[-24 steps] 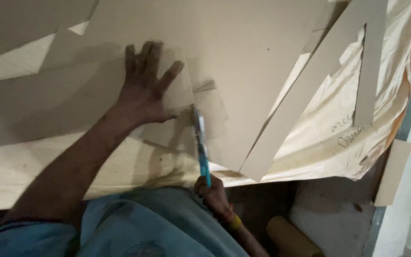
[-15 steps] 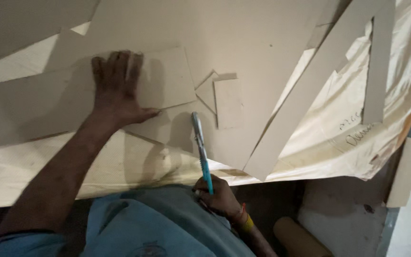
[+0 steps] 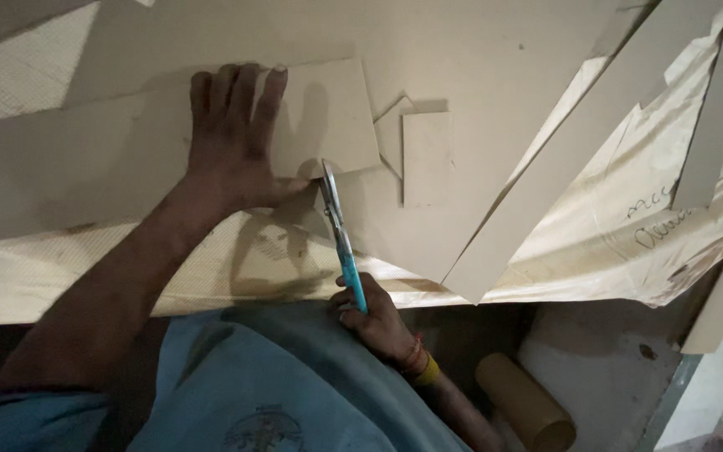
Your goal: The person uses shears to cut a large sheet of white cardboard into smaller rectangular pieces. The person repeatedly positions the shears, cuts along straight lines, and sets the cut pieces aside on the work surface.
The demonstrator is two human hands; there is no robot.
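Note:
My left hand (image 3: 236, 138) lies flat, fingers together, pressing a beige cardboard sheet (image 3: 328, 117) onto the table. My right hand (image 3: 374, 314) grips the blue handle of a pair of scissors (image 3: 338, 230) at the table's near edge. The metal blades point away from me and meet the lower edge of that sheet, just right of my left thumb. A small cut rectangle of cardboard (image 3: 426, 159) rests to the right of the blades.
Long cardboard strips (image 3: 546, 192) lean diagonally at the right over a crumpled tan paper (image 3: 629, 251) with handwriting. A cardboard tube (image 3: 525, 410) lies on the floor at the lower right. Larger cardboard sheets (image 3: 462, 50) cover the far table.
My left hand slid along the sheet and flattened with fingers together. The scissors moved up until the blades reached the sheet's lower edge. The view shifted slightly.

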